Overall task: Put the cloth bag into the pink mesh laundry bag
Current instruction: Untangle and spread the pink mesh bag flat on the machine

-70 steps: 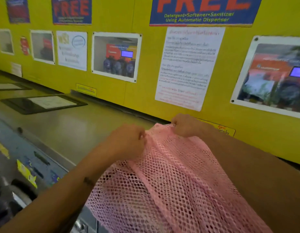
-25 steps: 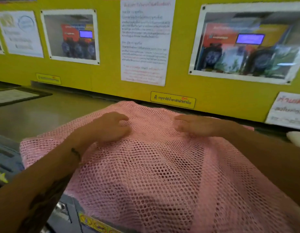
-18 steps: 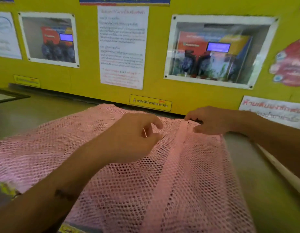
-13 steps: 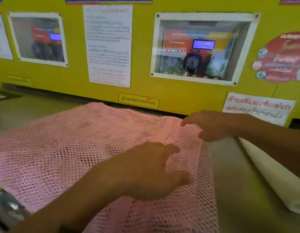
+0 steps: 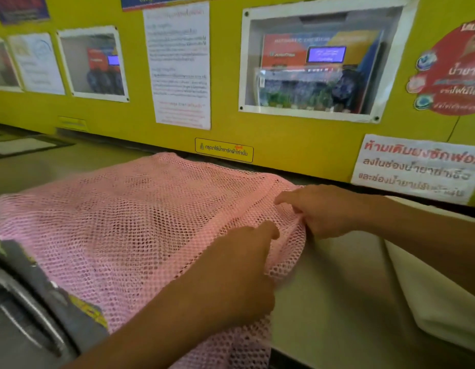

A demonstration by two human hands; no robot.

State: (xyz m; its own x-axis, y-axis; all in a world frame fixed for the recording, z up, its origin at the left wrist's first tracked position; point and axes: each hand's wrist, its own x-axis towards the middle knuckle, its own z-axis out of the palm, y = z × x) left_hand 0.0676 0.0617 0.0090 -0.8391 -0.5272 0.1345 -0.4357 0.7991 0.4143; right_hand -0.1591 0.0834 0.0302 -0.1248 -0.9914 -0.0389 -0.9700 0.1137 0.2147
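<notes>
Pink mesh laundry bag (image 5: 129,222) lies flat; both hands' fingers (image 5: 305,222) pinch its right edge; cloth bag (image 5: 431,288) beside.

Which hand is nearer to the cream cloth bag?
Right. The right hand pinches the pink mesh laundry bag edge, beside the cream cloth bag; the left hand lies farther left.
</notes>
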